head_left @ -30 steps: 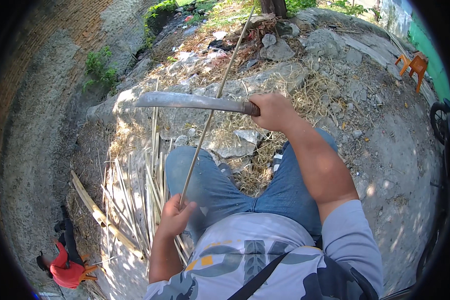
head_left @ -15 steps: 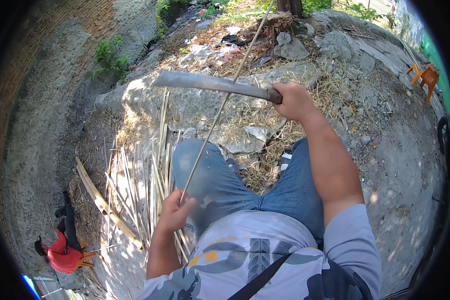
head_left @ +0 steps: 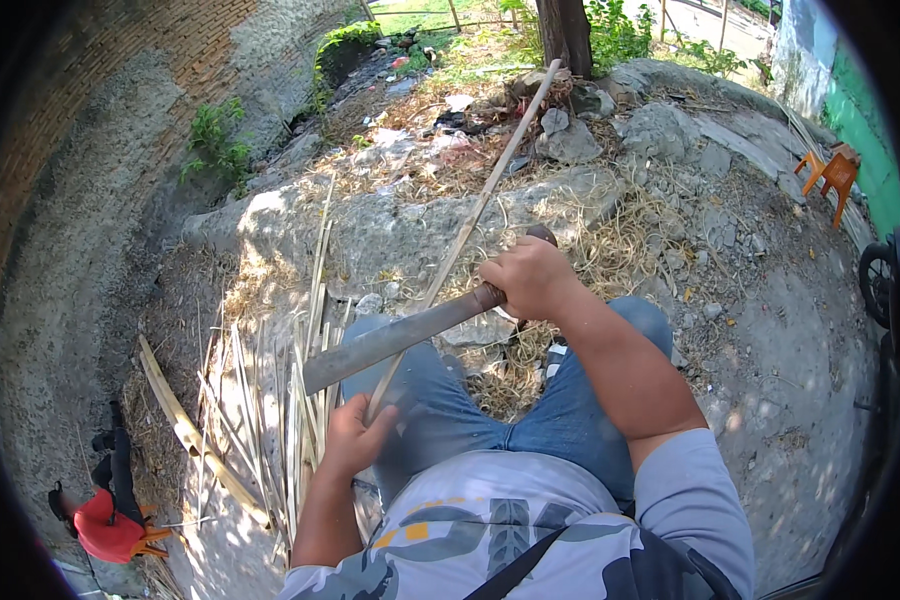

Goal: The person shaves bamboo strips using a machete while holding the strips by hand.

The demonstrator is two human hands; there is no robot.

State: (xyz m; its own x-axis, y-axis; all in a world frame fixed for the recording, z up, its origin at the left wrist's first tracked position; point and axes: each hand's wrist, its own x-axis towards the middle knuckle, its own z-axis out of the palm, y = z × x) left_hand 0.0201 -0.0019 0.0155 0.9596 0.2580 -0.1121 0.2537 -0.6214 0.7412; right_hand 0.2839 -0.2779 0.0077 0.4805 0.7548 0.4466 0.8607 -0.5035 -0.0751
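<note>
My right hand (head_left: 532,278) is closed round the dark handle of a machete (head_left: 410,340). The broad grey blade points to the lower left and crosses the lower part of a long bamboo strip (head_left: 482,195), near my left hand. My left hand (head_left: 358,435) grips the near end of that strip above my left thigh. From there the strip slants up and away toward a tree trunk. I cannot tell whether the blade touches the strip or passes just over it.
Several split bamboo strips (head_left: 305,400) lie left of my leg, beside a thicker bamboo piece (head_left: 195,435). Curly shavings (head_left: 610,240) litter the ground ahead. A person in red (head_left: 110,525) sits at the far left. Broken concrete (head_left: 570,140), a tree trunk (head_left: 564,35) and an orange chair (head_left: 832,182) stand farther off.
The machete has come down along the strip toward my left hand, its tip now angled lower left. The strip has turned so its flat side shows.
</note>
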